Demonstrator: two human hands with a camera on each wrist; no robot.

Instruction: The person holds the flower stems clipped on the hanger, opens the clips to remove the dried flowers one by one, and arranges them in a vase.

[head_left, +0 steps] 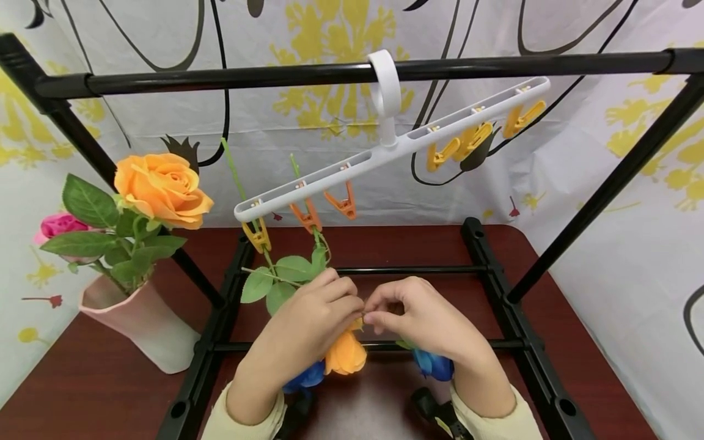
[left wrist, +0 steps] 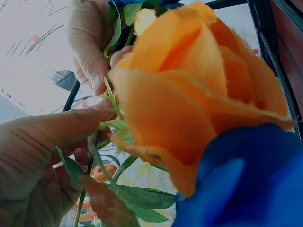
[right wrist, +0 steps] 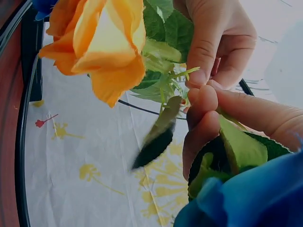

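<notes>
A glossy red-brown table (head_left: 66, 382) lies beneath a black tubular rack (head_left: 247, 78), backed by creased white cloth (head_left: 418, 208) printed with yellow blossoms. In the head view, a smooth pale-pink vase (head_left: 165, 333) leans at eight o'clock, and a white plastic hanger (head_left: 352, 168) slants at twelve. The left hand (head_left: 316, 311), toward seven, pinches an orange rose (head_left: 345, 354) behind its ruffled petals at six; the right hand (head_left: 415, 311), fingertips closed together, apparently holds a satiny blue rose (head_left: 434, 365) at five.

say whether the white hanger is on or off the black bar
On: the white hanger has its hook curled over the black bar.
</notes>
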